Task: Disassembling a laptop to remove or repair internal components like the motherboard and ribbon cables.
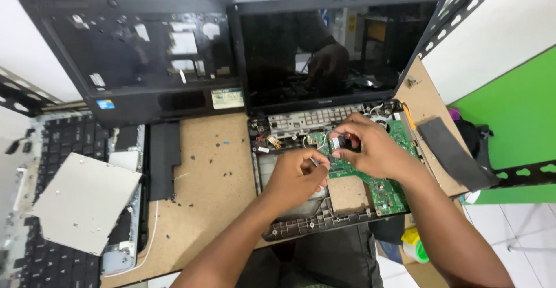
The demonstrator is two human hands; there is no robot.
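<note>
Your left hand (301, 172) and right hand (370, 149) were close together over the opened laptop base (289, 227), both pinched on a small part at the green motherboard's (385, 192) 10 o'clock corner; what the part was, couldn't tell. Risk, my read: w/ fingertips that tight, a slip or hard tug could've torn a cable or bent a connector. Loose screws at 9 o'clock on the board table (214, 166) could've rolled off.

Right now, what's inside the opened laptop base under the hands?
Inside the laptop base: a green circuit board, a bare metal frame by the hinge, loose wires. The left hand and right hand cover the board's middle; whatever they pinch is hidden.
</note>
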